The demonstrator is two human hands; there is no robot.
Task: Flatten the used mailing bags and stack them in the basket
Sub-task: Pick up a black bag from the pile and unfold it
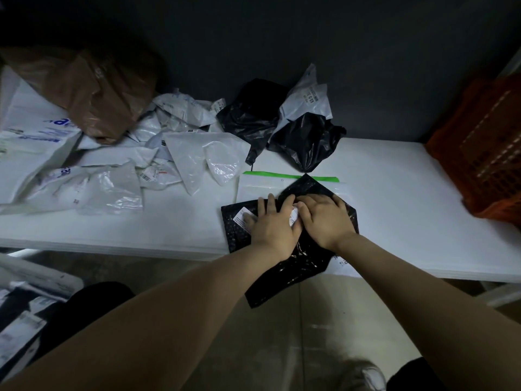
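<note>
1. Our left hand [272, 224] lies flat on the black bubble mailer [298, 261], palm down, with its fingers straight and slightly spread.
2. Our right hand [324, 218] presses the same mailer just beside the left. Its palm is down and its fingers reach across to touch the left hand.
3. The mailer sits under both palms on the white table [394, 198], turned cornerwise. Its near corner hangs over the table edge below our wrists.
4. A white label [244, 217] shows on the mailer at our left fingertips.
5. A clear bag [259, 186] with a green strip [282, 175] lies beneath the mailer, sticking out just beyond our fingers.
6. Two crumpled black bags [304, 139] rest farther ahead of our hands.
7. A loose pile of white mailing bags [183, 142] spreads well to the left of our left hand, with a brown bag [104, 94] behind it.
8. The orange basket [490, 153] stands well to the right of our right hand, at the table's end.
</note>
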